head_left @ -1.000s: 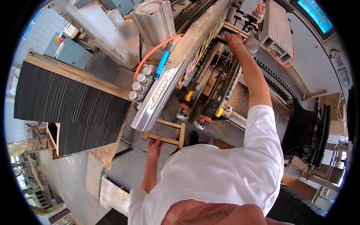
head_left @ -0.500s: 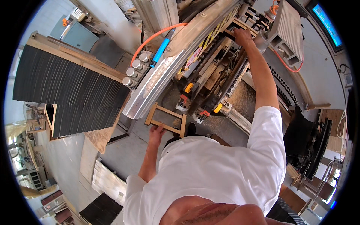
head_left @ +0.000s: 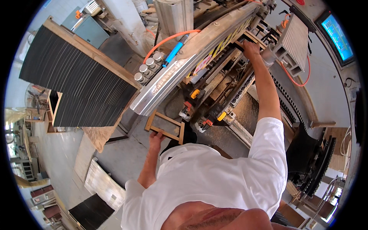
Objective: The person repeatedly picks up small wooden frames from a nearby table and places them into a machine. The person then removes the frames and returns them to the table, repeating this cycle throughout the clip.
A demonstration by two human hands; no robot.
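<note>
My left hand [head_left: 156, 139] is closed on one bar of a small rectangular wooden frame [head_left: 181, 132], held low in front of my waist. The frame is made of narrow, light brown bars with an open middle. My right arm reaches far forward into a long woodworking machine [head_left: 165, 86]. There my right hand [head_left: 251, 50] is closed around a second wooden frame [head_left: 253, 37] at the machine's far end; its fingertips are partly hidden. Between the machine's rails [head_left: 224, 82] lie sawdust, cables and clamps with yellow and red parts.
A tall stack of dark thin strips [head_left: 82, 76] stands at the left. A blue marker-like cylinder [head_left: 175, 50] and an orange hose [head_left: 168, 39] lie along the machine's beam. At upper right are a ribbed metal block [head_left: 293, 40] and a lit screen [head_left: 337, 36]. Sawdust covers the floor beside the rails.
The whole view has shifted slightly with my head. My left hand and its wooden frame have moved a little to the left. My right hand stays at the machine's far end.
</note>
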